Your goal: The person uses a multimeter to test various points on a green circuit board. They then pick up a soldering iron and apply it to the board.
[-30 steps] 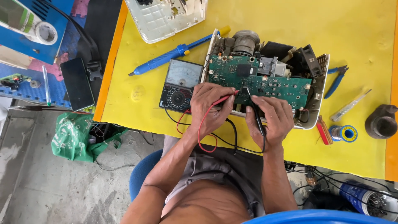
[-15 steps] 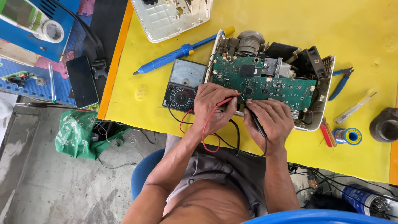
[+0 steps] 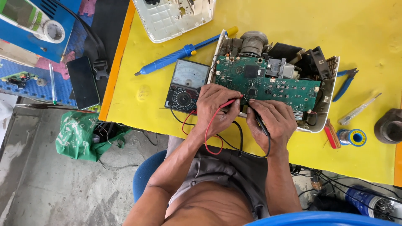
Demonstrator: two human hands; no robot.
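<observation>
An opened white device [image 3: 322, 121] lies on the yellow table [image 3: 142, 96] with its green circuit board [image 3: 268, 81] exposed. My left hand [image 3: 215, 106] grips the red test probe [image 3: 231, 102], its tip at the board's near edge. The black test probe [image 3: 258, 119] is pinched in my right hand [image 3: 274, 121], its tip also at the board's near edge, close to the red one. Red and black leads loop back over my lap to the analog multimeter [image 3: 187, 86], which sits just left of my left hand.
A blue desoldering pump [image 3: 180, 54] lies behind the meter, a white cover [image 3: 176, 19] farther back. Right of the device are blue pliers [image 3: 345, 83], a blade tool [image 3: 358, 109], a solder spool [image 3: 354, 137] and a dark round object [image 3: 389, 125]. A phone [image 3: 83, 83] lies at left.
Both hands stay on the probes at the board's near edge; their grip barely differs. The view has drifted slightly, so everything sits a bit further right and lower in frame.
</observation>
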